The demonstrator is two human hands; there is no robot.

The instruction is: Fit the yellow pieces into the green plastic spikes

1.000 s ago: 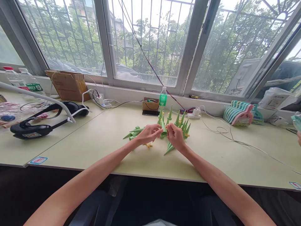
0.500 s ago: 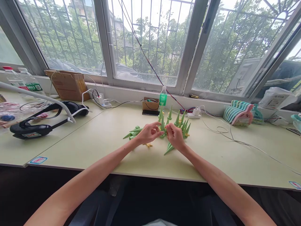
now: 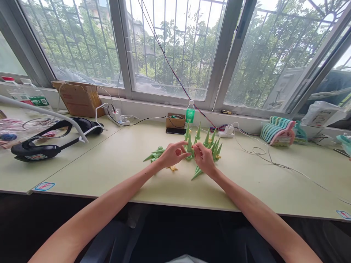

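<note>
An upright green plastic watering spike (image 3: 189, 143), a pointed cone with a wider collar at its base, stands between my hands. My left hand (image 3: 172, 155) has its thumb and fingers closed around the spike's lower part. Close on the spike's other side, my right hand (image 3: 204, 157) is pinched; whatever is at its fingertips is too small to make out. More green spikes (image 3: 207, 138) stand behind and to the right, several with small yellow pieces (image 3: 218, 157). Other spikes (image 3: 155, 154) lie left of my left hand. Loose yellow pieces (image 3: 172, 168) rest in front of it.
Behind the spikes are a green-labelled bottle (image 3: 190, 112), a small cardboard box (image 3: 175, 122) and a black phone (image 3: 175, 130). A black headset (image 3: 57, 142) lies at left. Hangers (image 3: 278, 132) and white cables (image 3: 263, 151) are at right.
Both hands stay almost in place. The right fingertips have shifted very slightly against the spike; the other things have not moved.
</note>
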